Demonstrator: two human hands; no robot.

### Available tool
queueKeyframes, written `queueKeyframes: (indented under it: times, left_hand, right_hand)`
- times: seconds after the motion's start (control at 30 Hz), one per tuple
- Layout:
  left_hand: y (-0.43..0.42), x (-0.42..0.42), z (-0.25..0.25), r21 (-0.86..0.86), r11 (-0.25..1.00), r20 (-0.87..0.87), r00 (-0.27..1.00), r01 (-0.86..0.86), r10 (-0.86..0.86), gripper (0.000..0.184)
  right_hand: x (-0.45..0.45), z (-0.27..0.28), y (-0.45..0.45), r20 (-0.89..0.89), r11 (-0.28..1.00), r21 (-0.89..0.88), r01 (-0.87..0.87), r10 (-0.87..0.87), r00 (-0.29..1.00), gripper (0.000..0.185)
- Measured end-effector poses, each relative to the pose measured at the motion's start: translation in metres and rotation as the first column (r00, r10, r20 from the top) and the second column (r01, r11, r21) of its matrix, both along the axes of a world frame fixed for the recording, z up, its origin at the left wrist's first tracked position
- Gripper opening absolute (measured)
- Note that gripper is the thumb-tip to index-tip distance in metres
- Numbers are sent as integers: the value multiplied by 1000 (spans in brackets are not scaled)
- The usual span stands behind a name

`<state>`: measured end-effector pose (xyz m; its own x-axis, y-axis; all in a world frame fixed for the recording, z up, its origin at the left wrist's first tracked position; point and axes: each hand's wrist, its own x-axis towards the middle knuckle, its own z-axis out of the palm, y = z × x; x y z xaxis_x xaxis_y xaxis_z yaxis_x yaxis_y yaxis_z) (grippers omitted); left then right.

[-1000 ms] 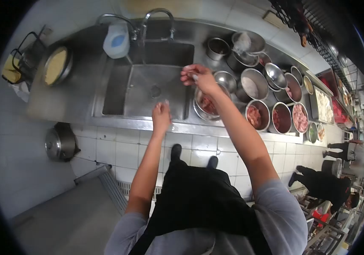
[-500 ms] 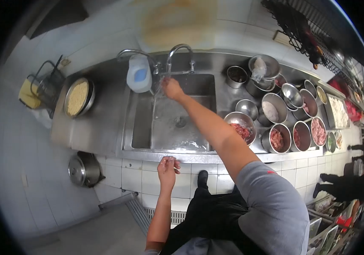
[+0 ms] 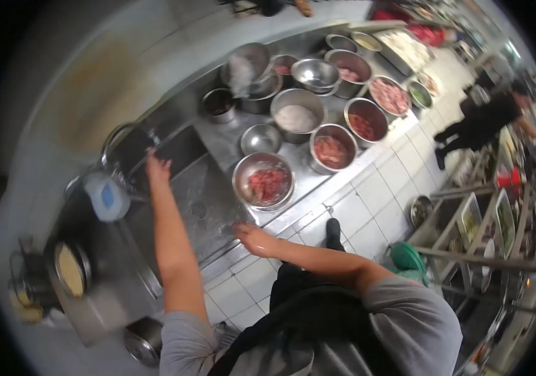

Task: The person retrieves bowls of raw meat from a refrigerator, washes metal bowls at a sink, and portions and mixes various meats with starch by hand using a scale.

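Note:
My left hand point(image 3: 157, 168) reaches over the back of the sink point(image 3: 196, 188), beside the curved faucet point(image 3: 118, 135). Its fingers look apart, with nothing visible in them. Low at the sink's front edge is my right hand point(image 3: 252, 238), blurred at the fingertips; whether they are closed cannot be made out. Just beyond it stands a metal bowl with red meat point(image 3: 268, 185). A smaller metal bowl point(image 3: 260, 141) sits behind that one. A translucent plastic jug point(image 3: 106, 196) with a blue patch is left of my left hand.
Several pots line the counter to the right, among them one with meat point(image 3: 330, 150) and one with something pale point(image 3: 296, 118). A bowl of yellowish food point(image 3: 71, 269) is at the left. A person in dark clothes point(image 3: 487, 122) stands at the far right, beyond shelving point(image 3: 487, 254).
The view has swung to the right. My right hand has drawn back from the faucet to the sink's front edge, while my left hand has moved forward to the faucet.

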<state>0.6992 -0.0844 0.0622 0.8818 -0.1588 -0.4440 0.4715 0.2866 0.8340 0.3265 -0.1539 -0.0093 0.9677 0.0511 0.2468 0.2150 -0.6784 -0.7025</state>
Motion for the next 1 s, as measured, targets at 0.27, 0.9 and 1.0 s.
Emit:
queueKeyframes:
  times: [0.27, 0.9, 1.0]
  left_hand:
    - [-32, 46, -20, 340, 872, 344, 909, -353, 234, 43]
    - [-135, -220, 108, 612, 694, 395, 614, 379, -683, 27]
    - [-195, -284, 130, 578, 642, 388, 523, 504, -759, 25]
  right_hand:
    - [-68, 65, -144, -560, 405, 525, 749, -498, 662, 21]
    - [-200, 101, -218, -590, 246, 697, 674, -336, 734, 14]
    - [-277, 110, -266, -558, 231, 686, 690, -440, 703, 13]
